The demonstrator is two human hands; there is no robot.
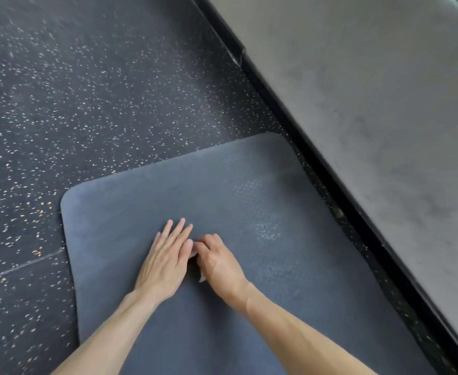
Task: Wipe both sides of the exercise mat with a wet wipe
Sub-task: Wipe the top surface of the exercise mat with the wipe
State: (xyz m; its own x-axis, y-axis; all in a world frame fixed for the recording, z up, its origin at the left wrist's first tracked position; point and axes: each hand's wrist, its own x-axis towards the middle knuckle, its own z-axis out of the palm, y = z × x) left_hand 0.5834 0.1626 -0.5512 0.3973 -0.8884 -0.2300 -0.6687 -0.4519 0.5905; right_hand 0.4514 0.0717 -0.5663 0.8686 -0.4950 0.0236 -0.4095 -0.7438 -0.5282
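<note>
While on the mat [249, 185], left hand [165, 262] fingers [178, 232] straight, flat; right hand [218, 262] fingers [209, 240] curled round wet wipe [192, 254] (mostly hidden)

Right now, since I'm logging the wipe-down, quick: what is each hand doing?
Left hand: open, fingers straight, flat on the exercise mat.
Right hand: closed, fingers curled round the wet wipe.

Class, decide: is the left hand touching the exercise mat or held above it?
Touching. The head view shows the left hand lying flat on the exercise mat, fingers straight, no gap beneath.
</note>
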